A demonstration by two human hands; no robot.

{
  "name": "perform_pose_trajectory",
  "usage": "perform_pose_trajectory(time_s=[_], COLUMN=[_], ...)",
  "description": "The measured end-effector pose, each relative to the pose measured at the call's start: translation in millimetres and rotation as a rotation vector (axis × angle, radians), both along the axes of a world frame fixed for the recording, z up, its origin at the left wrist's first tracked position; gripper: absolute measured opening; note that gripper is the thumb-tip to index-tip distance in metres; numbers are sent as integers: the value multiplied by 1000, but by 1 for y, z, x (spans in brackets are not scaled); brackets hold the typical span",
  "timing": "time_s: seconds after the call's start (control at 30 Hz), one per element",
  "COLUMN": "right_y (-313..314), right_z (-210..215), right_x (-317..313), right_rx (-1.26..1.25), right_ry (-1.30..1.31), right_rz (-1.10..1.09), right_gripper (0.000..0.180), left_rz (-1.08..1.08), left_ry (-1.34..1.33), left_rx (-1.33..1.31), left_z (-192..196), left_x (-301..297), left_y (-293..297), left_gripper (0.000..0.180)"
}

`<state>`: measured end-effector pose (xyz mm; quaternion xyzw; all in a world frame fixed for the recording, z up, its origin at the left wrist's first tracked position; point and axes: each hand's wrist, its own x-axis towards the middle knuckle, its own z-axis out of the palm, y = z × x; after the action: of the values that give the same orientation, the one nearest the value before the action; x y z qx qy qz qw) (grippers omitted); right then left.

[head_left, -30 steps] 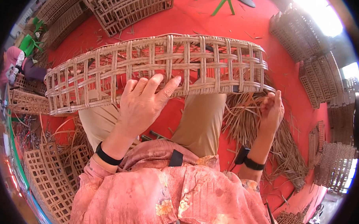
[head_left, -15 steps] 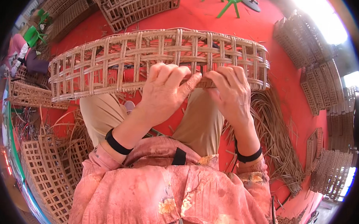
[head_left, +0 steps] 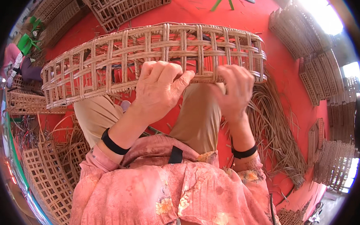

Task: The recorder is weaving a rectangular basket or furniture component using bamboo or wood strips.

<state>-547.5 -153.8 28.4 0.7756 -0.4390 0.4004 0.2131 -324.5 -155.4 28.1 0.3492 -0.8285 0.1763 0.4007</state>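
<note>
A long, shallow wicker basket point(head_left: 110, 54) with an open lattice side lies across my lap, its left end tilted lower. My left hand point(head_left: 159, 84) is closed on its near rim around the middle, fingers wrapped over the edge and thumb pointing right along it. My right hand point(head_left: 234, 88) is by the same rim, farther right, with curled fingers. Motion blurs those fingers, so whether they hold a strand or touch the rim cannot be made out. Dark pieces show through the lattice; what they are is unclear.
A heap of loose brown strips point(head_left: 276, 131) lies on the red floor to my right. Stacked wicker panels point(head_left: 322, 74) stand at the right, and more woven pieces point(head_left: 47, 175) at the lower left. A wicker basket point(head_left: 120, 9) sits ahead. Another person point(head_left: 19, 63) is far left.
My right hand has shifted right, away from the left thumb, and is now blurred. The basket and my left hand appear slightly farther left in view.
</note>
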Motion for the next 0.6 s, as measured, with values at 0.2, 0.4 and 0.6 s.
perform_pose_trajectory(time_s=[0.2, 0.4, 0.6], right_y=[1, -8, -8], right_z=[12, 27, 18], right_x=[-37, -46, -59], right_rx=[86, 196, 160], right_ry=[99, 151, 111], right_rz=[10, 111, 110], right_gripper=[41, 38, 46], left_rz=[-66, -95, -111], left_ry=[12, -25, -39], left_rx=[50, 66, 141], left_z=[9, 5, 6], left_x=[-34, -64, -66], left_y=[-1, -10, -12], left_gripper=[51, 38, 31])
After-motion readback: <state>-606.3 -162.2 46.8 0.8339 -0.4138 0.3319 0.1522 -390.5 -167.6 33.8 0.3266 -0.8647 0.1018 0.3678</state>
